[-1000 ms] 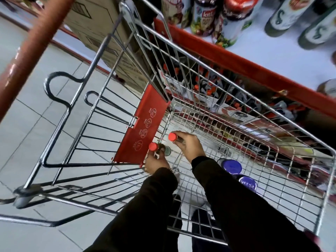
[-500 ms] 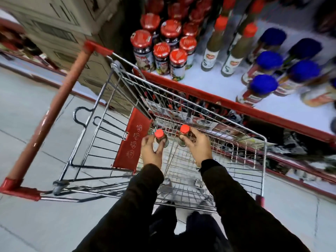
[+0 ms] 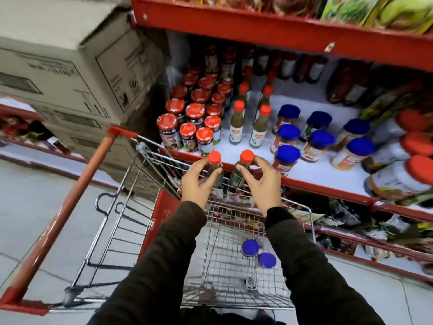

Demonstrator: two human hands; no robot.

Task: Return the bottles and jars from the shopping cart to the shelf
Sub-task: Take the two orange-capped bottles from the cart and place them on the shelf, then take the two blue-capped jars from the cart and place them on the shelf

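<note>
With one orange-capped bottle [image 3: 214, 166] pinched at the neck by left hand [image 3: 196, 186] and another [image 3: 242, 168] by right hand [image 3: 264, 184], both above the shopping cart [image 3: 234, 266] at the shelf [image 3: 311, 172] edge: keep upright, seat before matching bottles [image 3: 236, 124] far. Labels blurred, unreadable. Two blue-lidded jars [image 3: 257, 253] left in cart.

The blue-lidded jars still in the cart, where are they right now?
In the head view, two blue-lidded jars stand side by side on the shopping cart floor, toward its right side, below the right hand.
</note>
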